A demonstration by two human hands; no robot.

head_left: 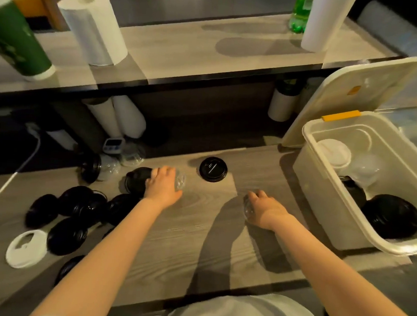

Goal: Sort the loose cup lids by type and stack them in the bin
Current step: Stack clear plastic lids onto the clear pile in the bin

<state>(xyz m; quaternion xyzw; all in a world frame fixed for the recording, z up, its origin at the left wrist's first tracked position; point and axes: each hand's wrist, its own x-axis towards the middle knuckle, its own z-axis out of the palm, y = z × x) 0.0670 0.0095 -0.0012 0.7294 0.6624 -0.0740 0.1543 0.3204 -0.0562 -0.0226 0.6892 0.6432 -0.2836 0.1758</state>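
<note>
1. The left hand (164, 187) is grasping a clear lid (180, 180), with its fingers curled over it, low on the bench (197, 242) well to the left of the bin (323, 172).
2. The right hand (266, 210) is grasping a second clear lid (247, 209) against the bench, closer to the bin and just off its left wall.
3. The step in hand appears to be collection of the clear type. Both hands are loaded, and neither is reaching over the bin rim.
4. The bin is standing open. It is holding a white stack (334, 152) at its far end, a clear stack (366, 167) beside that, and a black stack (392, 215) at its near end.
5. Loose stock is lying left of the bin:
   - A single black lid (213, 169) is sitting at mid distance.
   - A black heap (77, 211) is lying much farther left.
   - A loose white lid (27, 248) is lying farthest from the bin.
6. The next move is calling for both clear lids to be carried over the rim and nested onto the clear stack, clear of the black one. The thin plastic is likely to flex, so a light grip is advisable.
</note>
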